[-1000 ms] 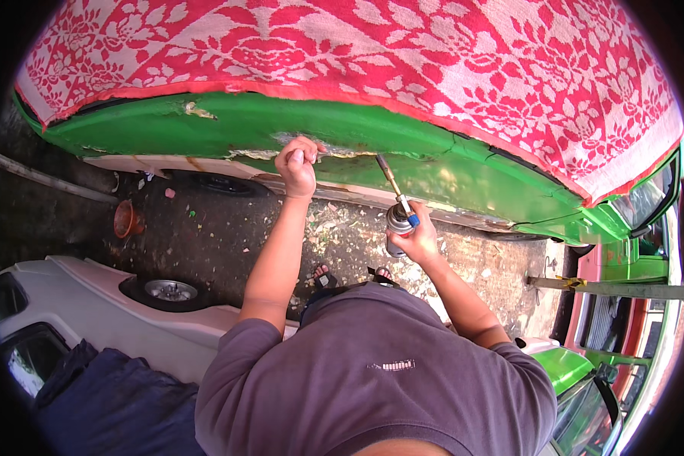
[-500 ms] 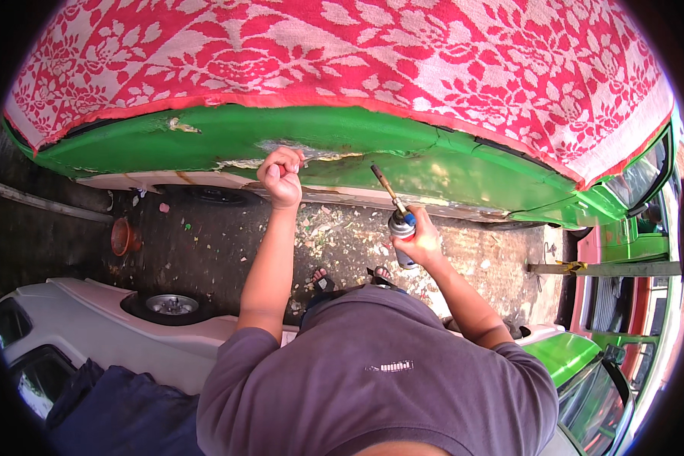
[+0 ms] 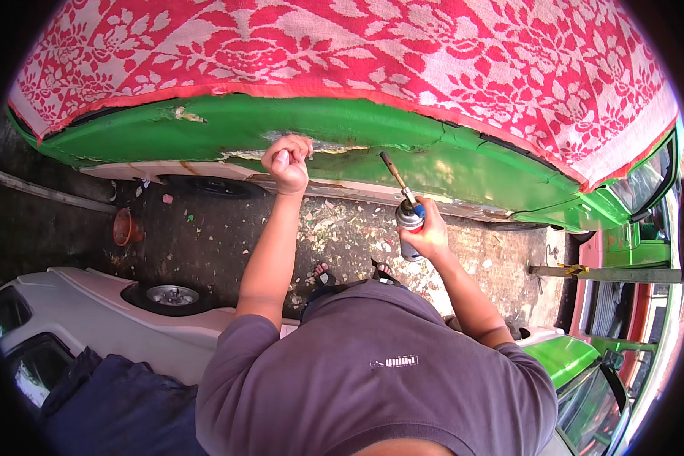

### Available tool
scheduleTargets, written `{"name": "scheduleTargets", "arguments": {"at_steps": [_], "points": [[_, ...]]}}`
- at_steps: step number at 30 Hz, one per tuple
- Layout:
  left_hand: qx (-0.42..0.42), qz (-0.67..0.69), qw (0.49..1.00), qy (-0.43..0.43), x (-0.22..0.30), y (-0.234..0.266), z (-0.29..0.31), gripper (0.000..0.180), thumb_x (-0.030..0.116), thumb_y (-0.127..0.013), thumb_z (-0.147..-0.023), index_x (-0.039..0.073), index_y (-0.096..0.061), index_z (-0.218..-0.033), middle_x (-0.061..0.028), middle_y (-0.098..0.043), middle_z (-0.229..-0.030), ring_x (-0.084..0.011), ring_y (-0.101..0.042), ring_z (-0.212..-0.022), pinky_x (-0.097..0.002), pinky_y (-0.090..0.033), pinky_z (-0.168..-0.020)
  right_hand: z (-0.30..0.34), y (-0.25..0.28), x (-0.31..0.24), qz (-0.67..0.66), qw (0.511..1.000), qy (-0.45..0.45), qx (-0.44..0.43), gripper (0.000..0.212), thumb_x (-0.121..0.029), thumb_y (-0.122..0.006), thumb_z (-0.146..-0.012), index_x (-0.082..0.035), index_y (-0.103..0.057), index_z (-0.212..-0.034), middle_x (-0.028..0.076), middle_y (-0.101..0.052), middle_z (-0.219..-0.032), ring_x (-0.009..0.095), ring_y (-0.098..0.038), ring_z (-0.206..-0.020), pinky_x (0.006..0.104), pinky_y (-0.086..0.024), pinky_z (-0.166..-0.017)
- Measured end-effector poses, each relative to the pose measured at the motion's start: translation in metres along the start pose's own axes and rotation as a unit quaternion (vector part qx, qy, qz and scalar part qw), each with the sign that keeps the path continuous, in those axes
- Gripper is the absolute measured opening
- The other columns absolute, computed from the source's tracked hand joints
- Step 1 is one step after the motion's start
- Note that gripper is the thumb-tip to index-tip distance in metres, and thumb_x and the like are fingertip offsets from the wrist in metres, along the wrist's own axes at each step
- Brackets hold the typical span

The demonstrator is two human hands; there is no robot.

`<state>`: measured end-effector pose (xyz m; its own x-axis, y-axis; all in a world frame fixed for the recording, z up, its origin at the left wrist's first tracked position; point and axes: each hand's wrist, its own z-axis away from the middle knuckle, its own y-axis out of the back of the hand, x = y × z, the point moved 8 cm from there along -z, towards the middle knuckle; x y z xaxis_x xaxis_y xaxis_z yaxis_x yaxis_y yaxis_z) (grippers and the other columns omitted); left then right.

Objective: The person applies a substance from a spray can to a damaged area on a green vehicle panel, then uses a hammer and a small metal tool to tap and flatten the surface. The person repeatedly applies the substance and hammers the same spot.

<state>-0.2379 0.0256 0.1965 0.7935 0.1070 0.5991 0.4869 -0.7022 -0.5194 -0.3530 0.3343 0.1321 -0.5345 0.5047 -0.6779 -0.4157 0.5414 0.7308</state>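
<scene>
My right hand (image 3: pixel 431 231) is wrapped round the blowtorch (image 3: pixel 410 220), nozzle (image 3: pixel 393 169) angled toward the green car panel (image 3: pixel 467 173). My left hand (image 3: pixel 288 163) is curled tight by the flaking patch (image 3: pixel 338 148); can't tell if it's pinching anything.

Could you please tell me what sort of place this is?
Likely a vehicle repair yard: a damaged green vehicle, a blowtorch in the right hand, and debris scattered over the ground.

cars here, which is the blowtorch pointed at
The green car under the red floral cloth: the blowtorch in the right hand points toward its side. The pale car, lower left, and green one, lower right, lie behind the nozzle.
</scene>
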Motion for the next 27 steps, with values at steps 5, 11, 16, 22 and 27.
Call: {"name": "scheduleTargets", "arguments": {"at_steps": [5, 11, 16, 22, 27], "points": [[0.073, -0.116, 0.974, 0.181, -0.064, 0.049, 0.057, 0.038, 0.029, -0.05, -0.081, 0.002, -0.041, -0.057, -0.0059, -0.04, -0.052, -0.0154, -0.039, -0.048, -0.0306, -0.039, -0.049, -0.009, -0.002, -0.012, 0.004, 0.999, 0.032, -0.013, 0.073, -0.033, -0.076, -0.062, -0.007, -0.049, -0.124, 0.017, -0.056, -0.112, 0.037, -0.058, -0.105, 0.0435, -0.049, -0.089], [-0.004, -0.003, 0.998, -0.062, 0.023, -0.015, -0.005, 0.043, 0.037, -0.049, -0.083, 0.002, -0.04, -0.059, -0.0058, -0.038, -0.051, -0.0174, -0.036, -0.046, -0.0344, -0.039, -0.05, -0.007, 0.008, -0.002, -0.013, 1.0, 0.022, -0.003, 0.074, -0.031, -0.078, -0.062, -0.005, -0.049, -0.125, 0.017, -0.057, -0.113, 0.037, -0.059, -0.105, 0.0428, -0.048, -0.089], [0.01, -0.016, 0.999, 0.027, -0.013, 0.01, -0.006, 0.042, 0.034, -0.054, -0.082, 0.001, -0.042, -0.059, -0.0065, -0.04, -0.051, -0.018, -0.039, -0.044, -0.0339, -0.038, -0.046, -0.013, -0.002, -0.007, 0.002, 0.999, 0.018, -0.033, 0.074, -0.029, -0.078, -0.061, -0.005, -0.049, -0.125, 0.017, -0.057, -0.114, 0.037, -0.059, -0.105, 0.0415, -0.048, -0.09], [-0.026, -0.069, 0.997, 0.026, -0.017, 0.005, -0.007, 0.042, 0.034, -0.052, -0.084, 0.0, -0.044, -0.061, -0.0061, -0.038, -0.05, -0.0162, -0.035, -0.043, -0.0306, -0.033, -0.043, -0.02, -0.008, -0.012, -0.005, 0.999, 0.032, -0.032, 0.069, -0.029, -0.075, -0.063, -0.007, -0.049, -0.123, 0.017, -0.057, -0.107, 0.037, -0.058, -0.101, 0.0448, -0.049, -0.086], [-0.009, 0.016, 1.0, -0.016, 0.005, 0.003, -0.01, 0.044, 0.037, -0.052, -0.084, 0.0, -0.041, -0.061, -0.0052, -0.037, -0.05, -0.0144, -0.034, -0.043, -0.0297, -0.031, -0.042, -0.016, -0.005, -0.013, -0.009, 0.999, 0.031, -0.033, 0.069, -0.028, -0.076, -0.062, -0.006, -0.051, -0.123, 0.018, -0.058, -0.109, 0.037, -0.06, -0.102, 0.0447, -0.049, -0.087]]}}
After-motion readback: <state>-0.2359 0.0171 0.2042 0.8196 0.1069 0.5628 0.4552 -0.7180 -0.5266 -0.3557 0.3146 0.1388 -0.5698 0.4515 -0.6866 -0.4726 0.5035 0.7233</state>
